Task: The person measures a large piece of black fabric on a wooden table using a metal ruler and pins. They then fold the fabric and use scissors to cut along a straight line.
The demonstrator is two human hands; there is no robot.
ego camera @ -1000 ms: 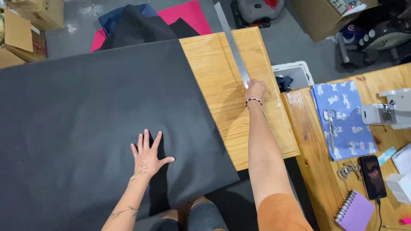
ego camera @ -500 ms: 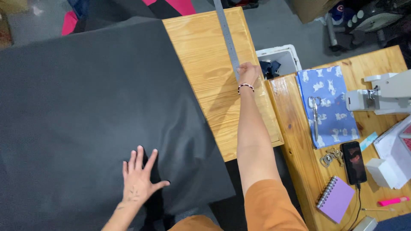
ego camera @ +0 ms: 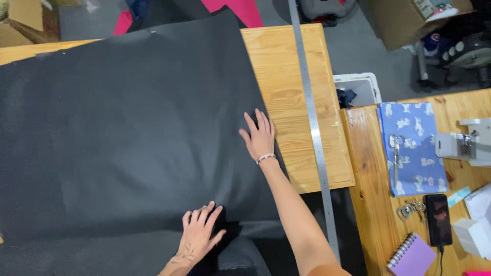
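Large black fabric sheet [ego camera: 128, 128] covers most of the wooden table [ego camera: 286, 66]; its left side runs out of view and its near edge hangs over the table front, so its full extent is not visible. Table's far-left corner shows bare above the sheet. Long metal ruler [ego camera: 313, 128] lies along the table's right part, top end cut off by the picture edge, lower end passing over the table front.

Right hand [ego camera: 260, 137]: flat, fingers spread, pressed on the sheet's right edge, nothing gripped. Left hand [ego camera: 200, 232]: open, palm down on the sheet's near edge, wrist cut off at the bottom. Hands well apart.

Side table at right: blue patterned cloth [ego camera: 413, 148], scissors [ego camera: 396, 153] on it, phone [ego camera: 439, 219], purple notebook [ego camera: 412, 255] partly cropped.
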